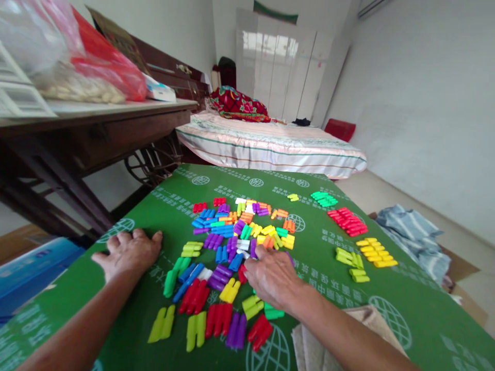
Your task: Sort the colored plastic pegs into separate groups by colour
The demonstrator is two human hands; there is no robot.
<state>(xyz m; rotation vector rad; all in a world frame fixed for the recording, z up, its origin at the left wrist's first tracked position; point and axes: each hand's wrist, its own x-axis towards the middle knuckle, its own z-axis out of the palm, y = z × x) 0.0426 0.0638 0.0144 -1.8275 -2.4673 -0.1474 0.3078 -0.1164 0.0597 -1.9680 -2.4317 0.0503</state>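
Note:
My left hand (129, 252) lies on the left of the green board (154, 206), fingers spread, nothing in it. Over the middle of a loose pile of small rounded plastic pieces, my right hand (270, 273) has its fingers bent down and drawn together; what they grip, if anything, is hidden. An orange piece (268, 242) and a purple piece (253, 248) lie by its fingertips. The pile mixes colours, many pieces side by side in twos and threes, such as red ones (219, 319) and purple ones (236, 330) at the near edge.
Sorted groups sit at the right: green pieces (324, 199), red pieces (347, 221), yellow pieces (377, 252) and lime pieces (349, 257). A beige cloth (371, 322) lies under my right forearm. Beyond the board stand a bed (270, 144) and, left, a wooden table (147, 121) with bags.

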